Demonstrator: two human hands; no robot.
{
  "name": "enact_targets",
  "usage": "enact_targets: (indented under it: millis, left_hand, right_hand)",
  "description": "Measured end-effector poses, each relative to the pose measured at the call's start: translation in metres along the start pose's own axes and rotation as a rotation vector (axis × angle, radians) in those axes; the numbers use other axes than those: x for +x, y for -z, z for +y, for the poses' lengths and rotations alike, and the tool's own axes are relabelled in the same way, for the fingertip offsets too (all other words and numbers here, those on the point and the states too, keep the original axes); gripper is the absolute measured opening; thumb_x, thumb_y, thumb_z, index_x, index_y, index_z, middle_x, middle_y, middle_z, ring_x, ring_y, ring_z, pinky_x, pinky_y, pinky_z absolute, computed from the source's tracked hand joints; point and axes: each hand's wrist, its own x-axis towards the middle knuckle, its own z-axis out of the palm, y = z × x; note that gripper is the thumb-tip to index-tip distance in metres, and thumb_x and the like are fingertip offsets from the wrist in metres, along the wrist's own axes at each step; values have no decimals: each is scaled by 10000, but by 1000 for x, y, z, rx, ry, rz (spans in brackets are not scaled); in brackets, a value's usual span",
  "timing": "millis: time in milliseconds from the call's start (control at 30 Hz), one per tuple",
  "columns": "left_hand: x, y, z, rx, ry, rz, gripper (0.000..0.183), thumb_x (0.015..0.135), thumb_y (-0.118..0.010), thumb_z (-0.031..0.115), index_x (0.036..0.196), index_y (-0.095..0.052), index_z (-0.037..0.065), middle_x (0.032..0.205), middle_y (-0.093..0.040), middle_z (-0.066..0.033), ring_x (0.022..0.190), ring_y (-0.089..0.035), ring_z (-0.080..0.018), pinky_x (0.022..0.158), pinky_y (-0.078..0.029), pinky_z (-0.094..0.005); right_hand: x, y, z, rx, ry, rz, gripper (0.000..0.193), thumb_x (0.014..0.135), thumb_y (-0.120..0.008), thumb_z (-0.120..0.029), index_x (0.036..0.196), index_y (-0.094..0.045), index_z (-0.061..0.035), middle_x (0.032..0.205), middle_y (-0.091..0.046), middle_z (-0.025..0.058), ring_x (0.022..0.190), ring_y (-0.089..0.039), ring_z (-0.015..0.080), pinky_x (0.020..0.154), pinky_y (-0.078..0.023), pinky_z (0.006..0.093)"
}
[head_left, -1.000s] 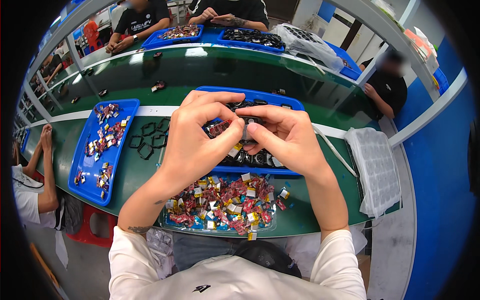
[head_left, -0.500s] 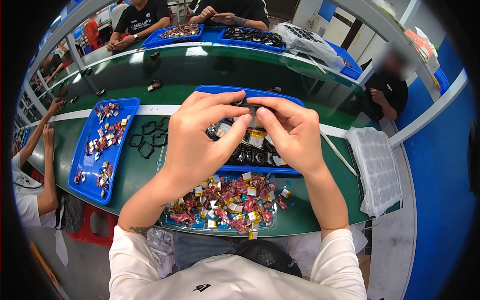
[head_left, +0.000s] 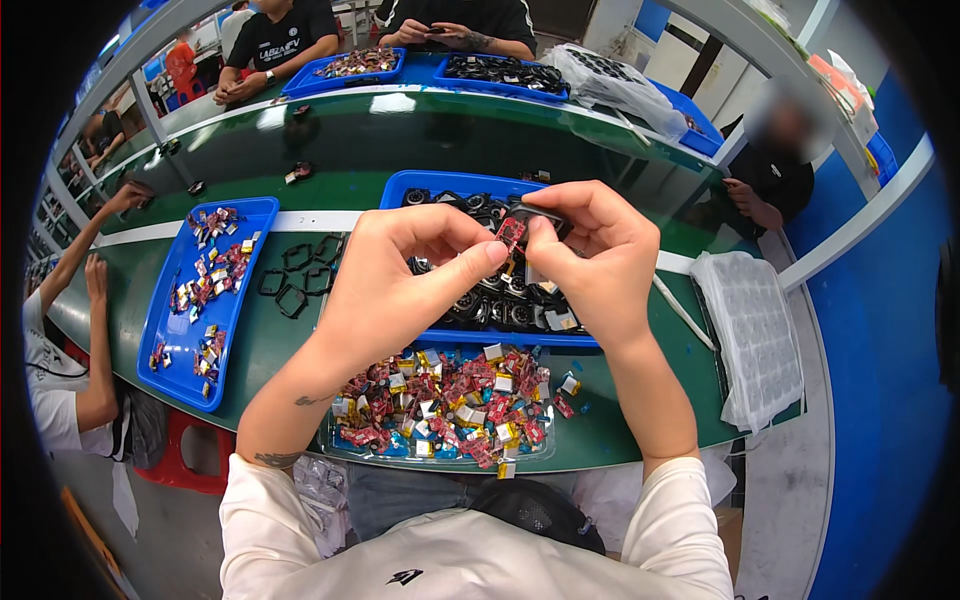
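Observation:
Above a blue tray (head_left: 565, 341) of black watch casings, my two hands meet fingertip to fingertip. Thumb and fingers of my left hand (head_left: 400, 275) pinch a small red circuit board (head_left: 511, 234). My right hand (head_left: 603, 265) grips a dark watch case (head_left: 545, 212) by its edge, right beside the board. Whether the board is still joined to the case, I cannot tell. Below the hands, near the bench edge, a clear tray (head_left: 340, 445) holds a heap of red boards with silver and yellow battery cells (head_left: 470, 412).
Left of me lie several black frames (head_left: 291, 299) and a blue tray (head_left: 172, 358) with more boards. A stack of white plastic trays (head_left: 748, 340) stands at the right. Beyond, the green conveyor belt (head_left: 400, 140) carries scattered parts; co-workers sit around it.
My right hand has turned and shifted slightly right. The red board, hidden before, now shows between my fingertips. At the far left, a co-worker's hand has moved over the belt.

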Motion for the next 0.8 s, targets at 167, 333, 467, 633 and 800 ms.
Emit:
enact_targets:
  millis: [167,333,467,633,800]
  left_hand:
    - [-1,2,-1,-114,97,-10,98,847,-670,61,868,-662,-35,806,-670,-69,755,-619,-96,687,-487,-227]
    - [1,-2,-4,-166,57,29,116,828,-691,90,839,-674,-24,767,-664,-44,698,-583,-63,628,-460,-210]
    - [2,-4,-3,-195,60,125,145,809,-715,128,817,-679,-12,728,-653,-13,647,-552,-31,574,-435,-188]
    - [7,-1,-4,-72,-53,111,148,812,-712,122,845,-670,-16,732,-653,-22,652,-571,-38,582,-447,-182]
    - [10,19,-2,-236,105,-123,143,811,-711,103,871,-659,-16,800,-669,-43,723,-613,-79,663,-473,-204]
  right_hand:
    - [-3,-1,-1,-200,170,-56,167,772,-628,60,939,-633,53,854,-668,91,764,-638,97,664,-517,209]
    - [-4,0,-1,-63,139,-52,173,755,-694,-29,913,-643,19,830,-687,76,765,-663,108,660,-526,220]
    - [-4,0,-1,11,100,-62,173,777,-694,-22,930,-631,27,846,-682,82,771,-661,108,685,-533,226]
    - [-4,-3,-3,91,111,-36,150,792,-674,-4,935,-634,24,858,-675,78,762,-655,100,669,-541,223]
    - [5,10,-6,-227,470,-265,158,720,-656,44,870,-691,6,811,-678,84,698,-647,105,597,-530,221]
